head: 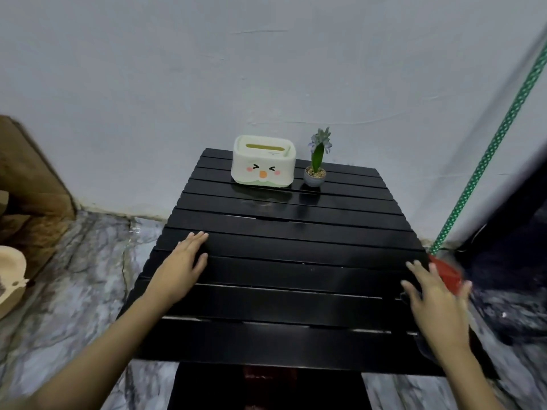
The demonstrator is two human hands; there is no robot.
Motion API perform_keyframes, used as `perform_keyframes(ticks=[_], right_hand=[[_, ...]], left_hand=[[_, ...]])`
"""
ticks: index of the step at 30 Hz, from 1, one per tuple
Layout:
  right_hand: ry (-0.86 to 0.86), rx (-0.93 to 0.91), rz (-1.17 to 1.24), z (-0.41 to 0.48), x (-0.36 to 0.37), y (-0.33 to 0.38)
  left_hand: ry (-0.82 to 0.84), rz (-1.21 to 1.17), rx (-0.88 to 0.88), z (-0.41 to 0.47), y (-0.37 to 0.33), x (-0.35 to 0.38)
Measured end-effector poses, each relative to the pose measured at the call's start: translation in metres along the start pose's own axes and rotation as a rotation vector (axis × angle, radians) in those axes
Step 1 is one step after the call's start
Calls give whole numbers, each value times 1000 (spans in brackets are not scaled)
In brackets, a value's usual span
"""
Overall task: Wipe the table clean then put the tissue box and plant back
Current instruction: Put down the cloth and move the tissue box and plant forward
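Note:
A black slatted table (281, 250) stands against a pale wall. At its far end sits a cream tissue box (263, 161) with a cartoon face. Just right of the box stands a small potted plant (317, 161) with purple flowers in a grey pot. My left hand (185, 258) rests flat on the table's left side, fingers together and empty. Over the table's right edge is my right hand (435, 300), fingers spread, holding nothing. No cloth is in view.
A green dotted broom handle (500, 143) leans against the wall at the right, with a red broom head (447, 276) by the table's right edge. A brown object (26, 202) and a beige stool (10, 276) stand at the left. The floor is marbled grey.

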State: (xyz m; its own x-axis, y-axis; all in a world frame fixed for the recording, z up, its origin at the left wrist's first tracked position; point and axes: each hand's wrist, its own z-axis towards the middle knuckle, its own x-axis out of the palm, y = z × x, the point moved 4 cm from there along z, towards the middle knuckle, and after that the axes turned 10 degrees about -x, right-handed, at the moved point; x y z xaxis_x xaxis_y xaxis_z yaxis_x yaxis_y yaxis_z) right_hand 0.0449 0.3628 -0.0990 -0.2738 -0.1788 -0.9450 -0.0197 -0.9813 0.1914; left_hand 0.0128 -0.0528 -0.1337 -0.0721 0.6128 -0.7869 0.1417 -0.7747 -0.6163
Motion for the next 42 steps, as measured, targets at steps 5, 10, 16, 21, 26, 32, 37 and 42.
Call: perform_keyframes(ticks=[5,10,16,21,26,32,37,42], right_hand=[[88,-222,347,90,7,84],[250,-285,461,185,63,140],[323,-238,542,252,120,176],[247,-242,684,274,138,185],[188,-245,776,269,129,189],[210,-267,839,229,97,178],[260,-275,857,184,68,162],[277,-272,885,147,53,147]], left_hand=[[-37,-40,5,60,-20,-7],[-63,-83,-5,134,-42,-9],[-54,-58,-45,216,-43,4],[-16,-175,-35,247,-39,18],[-87,-375,-26,232,-55,21],[-200,-423,55,176,-67,17],[-265,-476,15,109,-78,23],[-272,-510,14,55,-88,31]])
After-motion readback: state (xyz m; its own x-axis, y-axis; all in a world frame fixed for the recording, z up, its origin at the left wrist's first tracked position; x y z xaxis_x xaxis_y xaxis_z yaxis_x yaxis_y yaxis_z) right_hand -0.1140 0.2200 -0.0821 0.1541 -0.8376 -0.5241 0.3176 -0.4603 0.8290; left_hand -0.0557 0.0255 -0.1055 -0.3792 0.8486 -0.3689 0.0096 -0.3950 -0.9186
